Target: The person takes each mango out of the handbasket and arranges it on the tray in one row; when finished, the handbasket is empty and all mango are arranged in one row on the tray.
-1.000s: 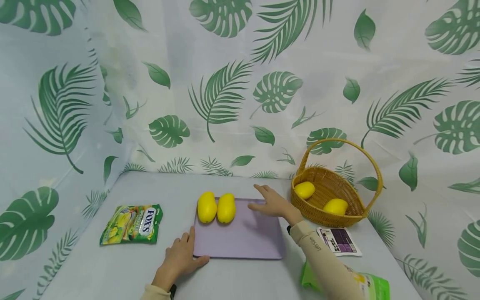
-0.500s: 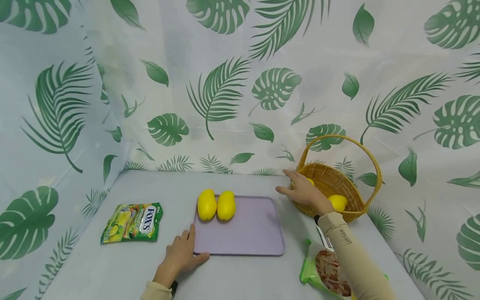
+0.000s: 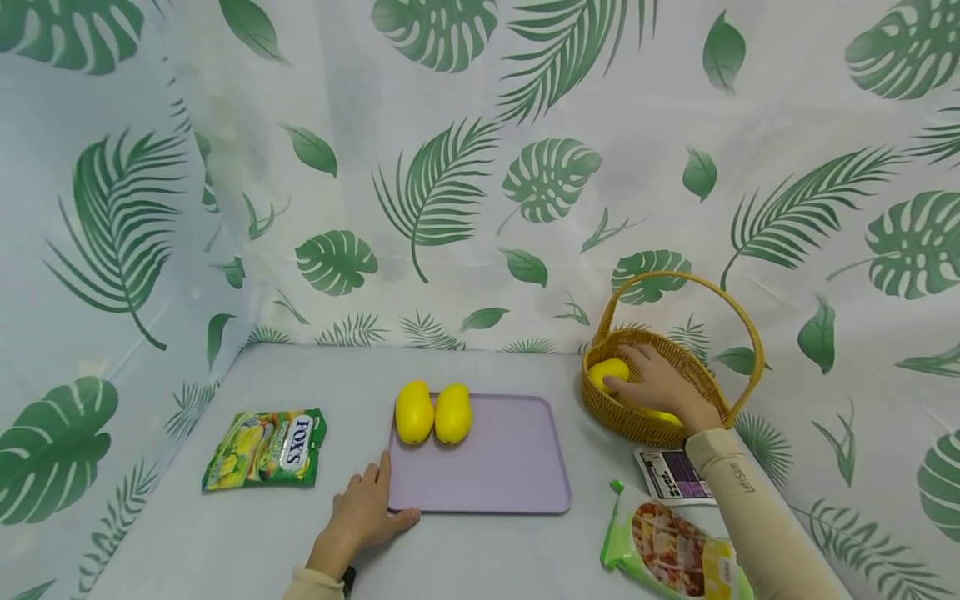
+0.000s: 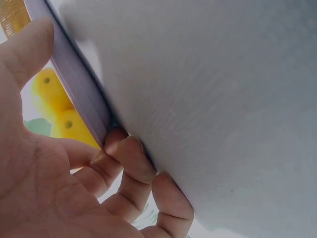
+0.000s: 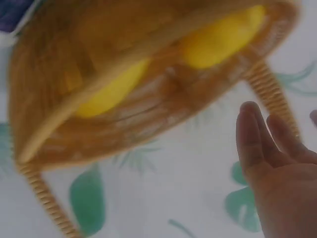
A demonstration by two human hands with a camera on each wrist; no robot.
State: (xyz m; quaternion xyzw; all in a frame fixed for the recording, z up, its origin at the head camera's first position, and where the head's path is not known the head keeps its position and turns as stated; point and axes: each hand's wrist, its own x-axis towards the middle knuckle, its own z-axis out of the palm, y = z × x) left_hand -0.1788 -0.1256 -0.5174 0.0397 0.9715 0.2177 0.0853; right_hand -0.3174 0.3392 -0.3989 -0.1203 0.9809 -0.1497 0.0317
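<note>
My left hand (image 3: 362, 510) rests at the near left corner of a lilac tray (image 3: 495, 467), its thumb along the front edge and its forefinger along the left side. Two yellow mangoes (image 3: 414, 412) lie side by side on the tray's far left part. Over the wicker basket (image 3: 626, 423), my right hand (image 3: 656, 383) reaches in with extended fingers beside a yellow mango (image 3: 607, 372); contact cannot be told. Another mango (image 3: 664, 417) in the basket is partly hidden under that hand. In the right wrist view the fingers (image 5: 250, 134) look straight, with nothing held.
A green FOX'S candy bag (image 3: 266, 450) lies left of the tray. Right of it are a green-edged food packet (image 3: 667, 546) and a white and purple packet (image 3: 675, 477), both partly under the right sleeve. The basket's tall handle (image 3: 738, 312) arches over it. A leaf-patterned curtain stands behind.
My right hand has moved right, from above the tray, past the basket's left rim, to over the basket's inside. The left hand stays at the tray corner.
</note>
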